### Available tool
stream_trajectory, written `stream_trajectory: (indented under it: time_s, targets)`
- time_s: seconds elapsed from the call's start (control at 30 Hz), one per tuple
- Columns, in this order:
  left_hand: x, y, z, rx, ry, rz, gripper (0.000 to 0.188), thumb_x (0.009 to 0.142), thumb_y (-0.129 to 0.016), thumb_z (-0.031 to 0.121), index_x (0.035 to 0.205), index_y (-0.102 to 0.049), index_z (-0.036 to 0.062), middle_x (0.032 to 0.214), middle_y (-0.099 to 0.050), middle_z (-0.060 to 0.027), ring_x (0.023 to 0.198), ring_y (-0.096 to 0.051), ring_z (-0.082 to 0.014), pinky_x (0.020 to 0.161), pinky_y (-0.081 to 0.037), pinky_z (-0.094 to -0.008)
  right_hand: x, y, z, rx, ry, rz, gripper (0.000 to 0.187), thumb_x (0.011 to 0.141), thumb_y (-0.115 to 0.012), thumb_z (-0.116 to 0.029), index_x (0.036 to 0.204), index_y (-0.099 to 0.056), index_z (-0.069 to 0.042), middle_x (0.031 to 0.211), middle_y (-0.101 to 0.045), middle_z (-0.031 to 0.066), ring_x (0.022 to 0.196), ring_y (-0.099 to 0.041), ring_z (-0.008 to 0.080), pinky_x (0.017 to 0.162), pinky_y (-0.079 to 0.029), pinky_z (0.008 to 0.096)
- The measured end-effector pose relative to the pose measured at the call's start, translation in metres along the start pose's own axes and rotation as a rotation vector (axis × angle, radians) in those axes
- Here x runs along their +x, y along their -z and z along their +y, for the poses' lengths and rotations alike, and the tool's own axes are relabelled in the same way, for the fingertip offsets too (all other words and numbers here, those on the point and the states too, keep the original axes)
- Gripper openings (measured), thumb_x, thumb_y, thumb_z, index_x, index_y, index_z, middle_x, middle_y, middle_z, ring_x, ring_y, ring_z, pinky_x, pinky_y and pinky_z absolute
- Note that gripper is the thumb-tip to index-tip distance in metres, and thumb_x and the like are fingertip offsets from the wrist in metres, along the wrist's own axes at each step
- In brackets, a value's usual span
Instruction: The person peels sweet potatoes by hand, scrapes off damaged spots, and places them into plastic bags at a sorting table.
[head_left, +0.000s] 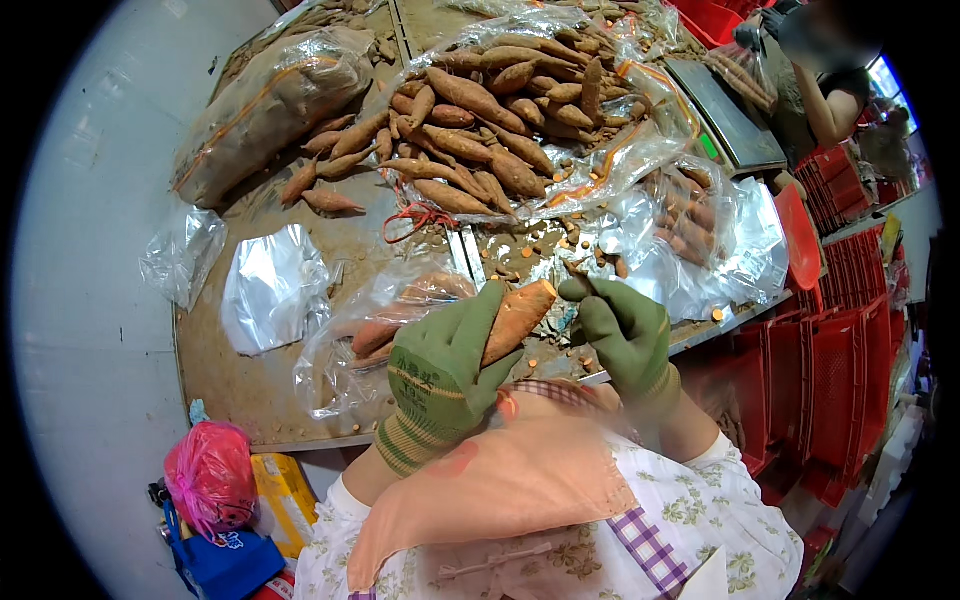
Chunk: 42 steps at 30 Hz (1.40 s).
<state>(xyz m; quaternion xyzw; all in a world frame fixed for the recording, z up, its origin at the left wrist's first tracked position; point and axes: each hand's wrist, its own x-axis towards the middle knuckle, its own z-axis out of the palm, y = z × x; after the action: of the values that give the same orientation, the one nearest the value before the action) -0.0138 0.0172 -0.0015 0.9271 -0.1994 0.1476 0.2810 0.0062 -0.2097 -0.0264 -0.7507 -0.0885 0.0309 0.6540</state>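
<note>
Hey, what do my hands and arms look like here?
Your left hand and right hand wear olive-green gloves; the left one has dark printing and a cuff with yellowish stripes. White sleeves end short of the gloves.

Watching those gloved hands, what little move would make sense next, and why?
Perhaps a small turn of the sweet potato in the left hand, to bring its lower end into clear sight. The upper end, toward the right hand, already shows a pale orange cut face, while the lower end is tucked into the grip, so I can't tell whether it is cut.
</note>
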Motion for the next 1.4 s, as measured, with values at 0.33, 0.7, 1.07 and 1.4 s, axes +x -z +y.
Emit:
stream_trajectory:
  time_s: [0.33,0.7,1.07,1.4]
  targets:
    - [-0.003,-0.001,-0.001,0.006,-0.053,0.031,0.068,0.068,-0.084,0.022,0.130,-0.064,0.0006,0.101,-0.070,-0.0172,0.086,-0.067,-0.0350,0.077,-0.050,-0.0429,0.014,-0.017,0.008,0.254,-0.208,-0.125,0.037,0.089,-0.075,-0.018,0.120,-0.068,0.001,0.078,-0.064,0.0008,0.068,-0.057,0.0052,0.063,-0.047,0.0227]
    - [-0.013,-0.007,0.004,-1.613,0.868,-0.032,0.044,0.105,-0.049,0.038,0.120,-0.062,-0.0014,0.092,-0.068,-0.0088,0.062,-0.060,-0.0106,0.053,-0.049,-0.0245,0.024,-0.014,0.015,0.452,-0.386,0.157,0.036,0.104,-0.056,-0.033,0.108,-0.065,0.002,0.063,-0.055,0.0005,0.039,-0.037,0.0044,0.039,-0.028,0.0204]
    - [-0.021,-0.033,-0.006,-1.545,0.688,-0.063,0.052,0.108,-0.034,0.045,0.128,-0.056,0.0015,0.083,-0.068,-0.0120,0.047,-0.054,-0.0136,0.043,-0.050,-0.0277,0.038,-0.042,0.009,0.041,-0.119,0.020,0.029,0.097,-0.067,-0.029,0.097,-0.068,0.000,0.069,-0.061,0.0002,0.057,-0.055,0.0073,0.054,-0.045,0.0247]
    - [-0.035,-0.021,-0.029,-2.334,0.940,-0.097,0.064,0.105,-0.040,0.053,0.151,-0.043,0.0088,0.094,-0.072,-0.0100,0.050,-0.048,-0.0102,0.049,-0.036,-0.0249,0.040,-0.039,0.036,0.373,-0.253,0.276,0.026,0.098,-0.069,-0.025,0.094,-0.069,0.000,0.066,-0.056,-0.0025,0.055,-0.050,0.0063,0.050,-0.037,0.0208]
